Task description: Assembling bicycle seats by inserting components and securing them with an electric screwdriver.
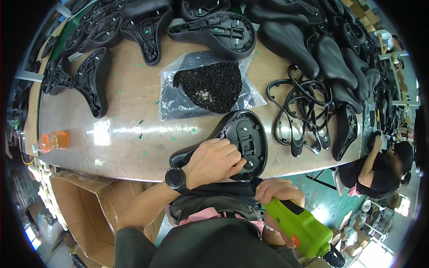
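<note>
Left grip (213,161), closure unclear, apparently steadies the upturned saddle (256,145) while right grip (280,191) holds the green power tool (304,227).

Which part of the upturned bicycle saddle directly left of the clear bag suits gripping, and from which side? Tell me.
Take the bicycle saddle by its nose, probably from the near side: it lies underside up, narrow nose pointing toward you, another saddle beside its wide rear.

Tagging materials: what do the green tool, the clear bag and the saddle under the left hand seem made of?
Green tool: probably hard plastic; smooth moulded shell.
Clear bag: plastic film, apparently; shiny, crinkled, transparent.
Saddle: underside likely satin black plastic, moulded recesses.
</note>
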Demonstrator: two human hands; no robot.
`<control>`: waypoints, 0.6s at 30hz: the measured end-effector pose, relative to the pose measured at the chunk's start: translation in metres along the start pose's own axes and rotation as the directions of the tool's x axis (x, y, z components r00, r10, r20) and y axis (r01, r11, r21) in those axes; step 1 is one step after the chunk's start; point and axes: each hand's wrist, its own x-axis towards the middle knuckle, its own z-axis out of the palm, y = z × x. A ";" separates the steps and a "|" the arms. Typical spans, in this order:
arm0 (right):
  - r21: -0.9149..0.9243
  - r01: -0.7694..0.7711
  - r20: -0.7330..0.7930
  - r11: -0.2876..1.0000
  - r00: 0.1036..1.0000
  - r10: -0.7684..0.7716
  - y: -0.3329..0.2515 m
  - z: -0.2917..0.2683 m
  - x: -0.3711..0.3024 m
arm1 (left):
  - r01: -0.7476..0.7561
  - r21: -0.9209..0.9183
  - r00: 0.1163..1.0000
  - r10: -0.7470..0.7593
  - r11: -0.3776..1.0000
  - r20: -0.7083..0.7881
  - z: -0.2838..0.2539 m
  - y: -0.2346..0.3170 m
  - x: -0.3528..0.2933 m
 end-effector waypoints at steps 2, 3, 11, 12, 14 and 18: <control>-0.007 -0.014 0.009 1.000 1.000 0.014 -0.001 0.001 0.001 | 0.002 -0.007 1.000 -0.002 1.000 -0.014 0.001 0.000 0.000; -0.041 -0.038 -0.056 0.998 0.998 0.036 -0.005 0.004 0.001 | 0.005 -0.014 1.000 -0.006 1.000 -0.027 0.002 -0.001 0.000; 0.047 0.013 -0.173 0.999 0.985 -0.005 -0.024 0.020 0.045 | -0.112 -0.049 0.991 0.108 0.993 -0.076 0.000 -0.001 -0.005; 0.112 0.064 -0.102 0.992 0.993 -0.053 -0.016 0.017 0.047 | -0.167 -0.041 0.984 0.164 0.985 -0.075 -0.003 -0.001 -0.004; 0.121 0.048 -0.126 0.991 0.992 -0.032 -0.014 0.022 0.046 | -0.174 -0.054 0.982 0.169 0.983 -0.087 -0.004 -0.002 -0.005; 0.115 0.016 -0.150 0.993 0.989 0.001 -0.009 0.029 0.046 | -0.171 -0.050 0.984 0.169 0.984 -0.047 -0.005 -0.003 -0.011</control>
